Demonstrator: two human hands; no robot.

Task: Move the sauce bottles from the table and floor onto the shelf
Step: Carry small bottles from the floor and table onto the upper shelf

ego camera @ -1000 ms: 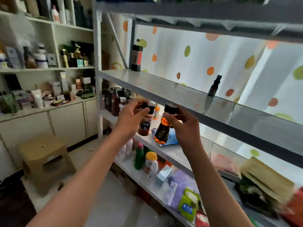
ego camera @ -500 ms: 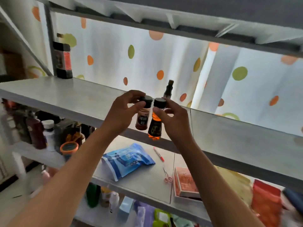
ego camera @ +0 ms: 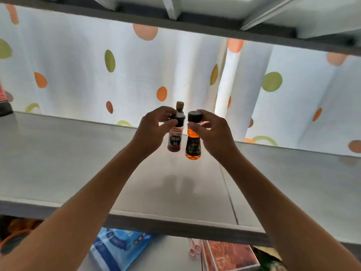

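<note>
My left hand (ego camera: 153,130) pinches the black cap of a small bottle of red powder (ego camera: 175,140). Just to its right, my right hand (ego camera: 214,133) holds a small amber sauce bottle (ego camera: 193,146) by its black cap. Both bottles hang upright, side by side, a little above the grey shelf (ego camera: 68,159), with their shadows on the board below them. A dark bottle (ego camera: 180,107) stands at the back of the shelf, mostly hidden behind the two caps.
A white curtain (ego camera: 82,75) with orange and green dots hangs behind the shelf. Another shelf board (ego camera: 214,18) runs overhead. On the lower shelf lie a blue bag (ego camera: 119,245) and a red-brown box (ego camera: 230,255). A dark container (ego camera: 4,106) shows at the far left edge.
Both hands have carried the bottles up and forward from below the shelf edge to above the shelf board. The view has moved closer to the shelf.
</note>
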